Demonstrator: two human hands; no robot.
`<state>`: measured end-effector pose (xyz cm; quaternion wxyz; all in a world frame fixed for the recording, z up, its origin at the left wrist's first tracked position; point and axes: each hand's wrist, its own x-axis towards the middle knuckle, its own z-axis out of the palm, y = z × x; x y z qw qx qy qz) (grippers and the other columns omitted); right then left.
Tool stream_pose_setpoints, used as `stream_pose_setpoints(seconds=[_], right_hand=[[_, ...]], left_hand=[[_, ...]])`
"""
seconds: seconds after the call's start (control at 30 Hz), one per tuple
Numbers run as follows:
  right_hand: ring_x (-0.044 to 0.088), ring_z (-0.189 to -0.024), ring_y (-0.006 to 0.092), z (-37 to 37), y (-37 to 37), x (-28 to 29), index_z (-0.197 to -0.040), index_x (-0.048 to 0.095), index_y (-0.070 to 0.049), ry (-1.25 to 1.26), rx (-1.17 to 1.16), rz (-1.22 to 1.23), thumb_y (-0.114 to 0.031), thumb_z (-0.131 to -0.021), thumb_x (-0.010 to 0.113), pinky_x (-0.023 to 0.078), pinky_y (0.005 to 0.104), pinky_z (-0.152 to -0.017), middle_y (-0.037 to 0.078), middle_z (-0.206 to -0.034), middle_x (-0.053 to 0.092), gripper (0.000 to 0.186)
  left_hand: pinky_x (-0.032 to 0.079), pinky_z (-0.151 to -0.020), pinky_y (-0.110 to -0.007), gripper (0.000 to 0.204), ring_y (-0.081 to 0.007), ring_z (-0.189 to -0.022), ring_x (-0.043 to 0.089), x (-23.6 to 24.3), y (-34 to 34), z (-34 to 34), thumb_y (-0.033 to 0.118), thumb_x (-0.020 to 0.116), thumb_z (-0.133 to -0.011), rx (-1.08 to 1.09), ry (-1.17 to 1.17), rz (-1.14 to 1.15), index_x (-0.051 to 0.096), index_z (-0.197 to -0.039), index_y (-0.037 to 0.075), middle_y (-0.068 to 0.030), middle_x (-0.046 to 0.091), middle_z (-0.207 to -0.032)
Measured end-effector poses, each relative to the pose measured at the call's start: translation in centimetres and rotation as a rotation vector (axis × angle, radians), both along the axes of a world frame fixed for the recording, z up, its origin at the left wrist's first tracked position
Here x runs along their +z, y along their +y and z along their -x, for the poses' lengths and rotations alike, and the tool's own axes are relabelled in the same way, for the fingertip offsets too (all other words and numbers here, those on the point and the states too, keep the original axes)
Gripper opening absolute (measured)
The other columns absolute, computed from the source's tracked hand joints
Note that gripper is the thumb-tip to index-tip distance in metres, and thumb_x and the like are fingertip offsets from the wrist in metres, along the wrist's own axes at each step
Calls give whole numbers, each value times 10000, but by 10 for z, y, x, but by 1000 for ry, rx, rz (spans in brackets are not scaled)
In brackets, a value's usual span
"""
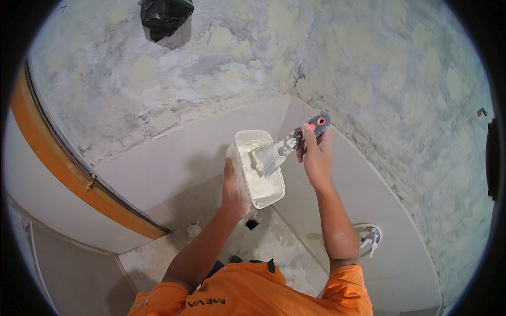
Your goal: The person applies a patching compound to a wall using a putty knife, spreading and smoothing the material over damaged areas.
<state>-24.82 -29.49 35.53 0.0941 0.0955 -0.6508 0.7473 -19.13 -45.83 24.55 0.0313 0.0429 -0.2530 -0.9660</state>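
1. Head view, left side: I see my left hand (233,190) wrapped around the near long side of a white rectangular tub (256,167), fingers curled shut on its wall, holding it up above the floor. The tub sits just ahead of and to the right of that hand, touching it.
2. Head view, right side: my right hand (315,158) is closed around the dark handle of a putty knife (295,141) — the red-marked end of the handle sticks out past my fingers. The knife's blade slants down and left from the hand into the tub, coated in white filler (262,180).
3. Head view, surroundings: patchy grey-and-cream skimmed walls (369,63) meet in a corner ahead, pale floor tiles (174,163) lie below, an orange door frame (63,168) runs on the left — a black bag (164,16) hangs high on the wall.
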Motion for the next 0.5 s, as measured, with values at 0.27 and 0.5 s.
stream_pose_setpoints(seconds=[0.27, 0.5], right_hand=[[723, -782, 408, -56, -10, -5, -1246, 484, 61, 365, 8, -672, -255, -1001, 659, 531, 467, -674, 246, -877, 692, 436], [689, -661, 294, -65, -27, -24, -1208, 473, 12, 438, -104, -513, -185, -996, 667, 519, 402, -609, 160, -814, 660, 348]], left_hand=[[419, -1143, -492, 750, -313, -1350, 524, -3, -2, -7, 668, 355, -1053, 33, 147, 19, 381, -1557, 113, -123, 524, -1476], [417, -1148, -486, 761, -311, -1388, 487, -9, 4, 0, 675, 365, -1048, 61, 126, -36, 372, -1564, 116, -120, 489, -1509]])
